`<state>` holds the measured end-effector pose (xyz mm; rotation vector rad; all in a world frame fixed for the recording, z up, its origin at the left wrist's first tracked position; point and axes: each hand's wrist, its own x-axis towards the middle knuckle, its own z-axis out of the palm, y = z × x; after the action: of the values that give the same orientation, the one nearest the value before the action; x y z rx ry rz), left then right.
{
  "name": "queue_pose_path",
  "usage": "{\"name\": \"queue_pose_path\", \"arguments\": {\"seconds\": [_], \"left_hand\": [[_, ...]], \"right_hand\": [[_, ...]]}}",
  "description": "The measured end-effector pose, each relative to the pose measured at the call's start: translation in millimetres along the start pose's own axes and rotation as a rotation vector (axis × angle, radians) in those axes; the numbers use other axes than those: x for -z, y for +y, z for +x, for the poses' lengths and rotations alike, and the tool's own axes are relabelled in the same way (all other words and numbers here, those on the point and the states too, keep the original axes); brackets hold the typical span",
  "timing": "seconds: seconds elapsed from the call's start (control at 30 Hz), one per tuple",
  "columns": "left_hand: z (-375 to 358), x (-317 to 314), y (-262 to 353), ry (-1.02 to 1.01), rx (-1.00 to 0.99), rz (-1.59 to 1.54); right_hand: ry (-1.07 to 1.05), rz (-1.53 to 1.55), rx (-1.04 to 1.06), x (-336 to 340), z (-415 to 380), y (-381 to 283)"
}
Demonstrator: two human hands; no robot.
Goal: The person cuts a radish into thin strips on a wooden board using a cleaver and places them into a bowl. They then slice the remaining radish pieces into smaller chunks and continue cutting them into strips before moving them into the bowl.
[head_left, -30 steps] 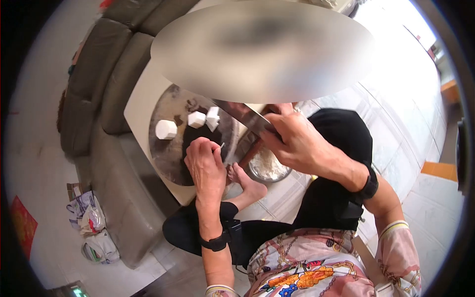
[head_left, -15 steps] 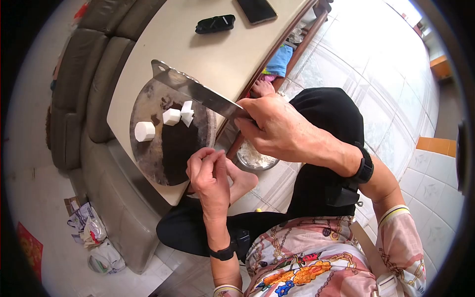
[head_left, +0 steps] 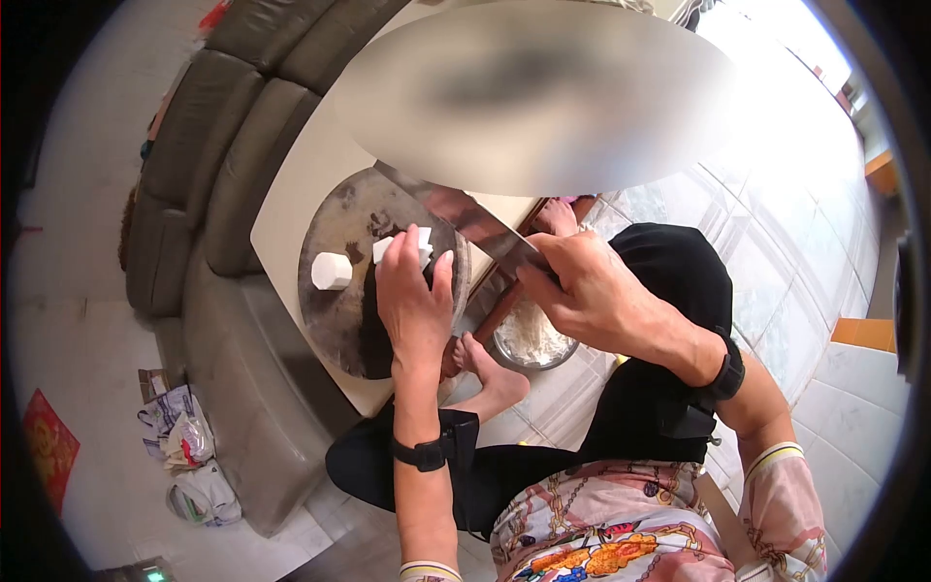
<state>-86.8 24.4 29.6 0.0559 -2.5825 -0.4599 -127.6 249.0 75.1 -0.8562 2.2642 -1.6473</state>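
Note:
A round dark cutting board [head_left: 335, 301] lies on a pale table [head_left: 291, 199]. A white chunk [head_left: 331, 271] sits on its left part; more white pieces [head_left: 419, 242] lie near the middle. My left hand [head_left: 412, 306] reaches over the board, fingers spread, fingertips touching the white pieces. My right hand [head_left: 582, 291] grips the handle of a large cleaver [head_left: 456, 213], whose blade angles up-left above the board. A blurred oval hides the far part of the table.
A metal bowl [head_left: 531, 341] with white contents stands on the tiled floor beside a bare foot [head_left: 490, 364]. A grey-brown sofa [head_left: 208, 184] runs along the table's left. Crumpled bags [head_left: 184, 456] lie on the floor at lower left.
My left hand has moved from the board's near edge, fingers closed, onto the white pieces with fingers spread. The cleaver stays in my right hand. The view has shifted.

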Motion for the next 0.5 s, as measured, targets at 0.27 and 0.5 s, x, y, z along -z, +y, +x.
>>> {"name": "queue_pose_path", "arguments": {"seconds": [0.27,0.5], "left_hand": [[-3.5,6.4,-13.5,-0.093,0.013,0.073],[-40.4,48.1,-20.8,-0.070,0.197,-0.198]], "right_hand": [[0.011,-0.013,0.034,0.7,-0.5,-1.5],[-0.001,-0.052,0.080,-1.2,-0.8,-0.9]]}}
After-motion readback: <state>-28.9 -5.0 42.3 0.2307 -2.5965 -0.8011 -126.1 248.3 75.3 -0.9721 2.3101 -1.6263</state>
